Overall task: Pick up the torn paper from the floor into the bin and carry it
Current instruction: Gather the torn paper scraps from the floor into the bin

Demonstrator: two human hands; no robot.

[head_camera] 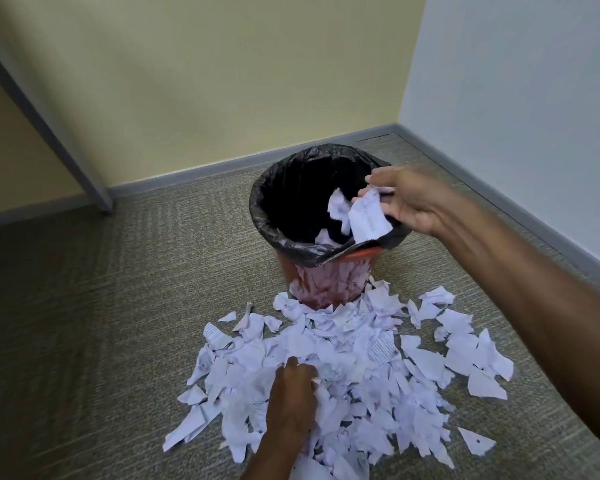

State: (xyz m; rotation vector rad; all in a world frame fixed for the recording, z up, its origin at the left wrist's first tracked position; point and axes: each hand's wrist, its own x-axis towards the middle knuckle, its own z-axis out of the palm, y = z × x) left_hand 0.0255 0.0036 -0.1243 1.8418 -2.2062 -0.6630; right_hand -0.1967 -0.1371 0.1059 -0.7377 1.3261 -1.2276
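A red bin (329,282) lined with a black bag (274,192) stands on the carpet near the room's corner. A heap of torn white paper (343,358) covers the floor in front of it. My right hand (406,199) hovers over the bin's right rim and pinches a torn paper piece (368,216) that hangs over the opening. More scraps (336,206) show inside the bag. My left hand (291,393) reaches down into the heap, its fingers curled round a bunch of scraps.
A yellow wall and a pale blue wall (516,81) meet behind the bin, with a grey skirting board (222,168) along the floor. A grey slanted post (49,123) stands at the left. Bare carpet (101,306) lies left of the heap.
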